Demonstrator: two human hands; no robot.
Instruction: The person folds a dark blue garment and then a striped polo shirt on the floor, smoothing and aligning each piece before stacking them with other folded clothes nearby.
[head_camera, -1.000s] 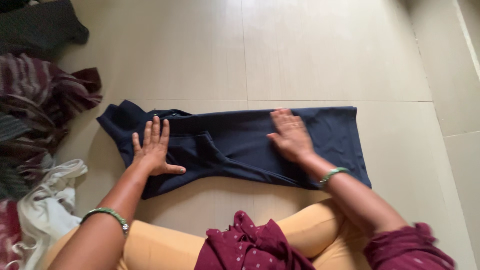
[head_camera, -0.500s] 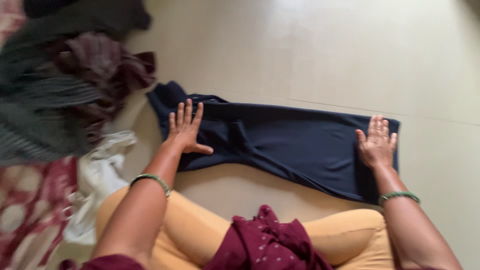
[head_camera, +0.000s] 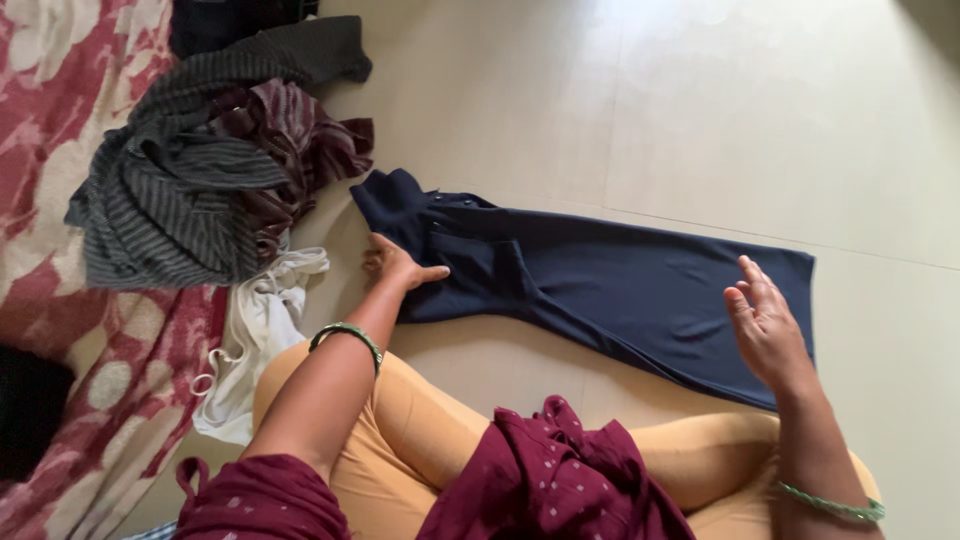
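Observation:
Navy blue trousers lie flat on the tiled floor, folded lengthwise, waist end to the left. My left hand rests at the waist end, its fingers curled at the lower edge and the thumb lying on the cloth; whether it pinches the fabric I cannot tell. Over the leg end at the right, my right hand hovers with its fingers spread, lifted off the cloth and holding nothing. Both wrists wear green bangles. My crossed legs in orange leggings and a maroon top are at the bottom.
A heap of clothes lies at upper left: a grey striped garment and a maroon striped one. A white garment lies beside my left knee. A red floral cloth covers the floor at the far left.
The view has swung left. My right hand has lifted off the trousers' leg end. My left hand slid to the waist's lower edge and curled its fingers.

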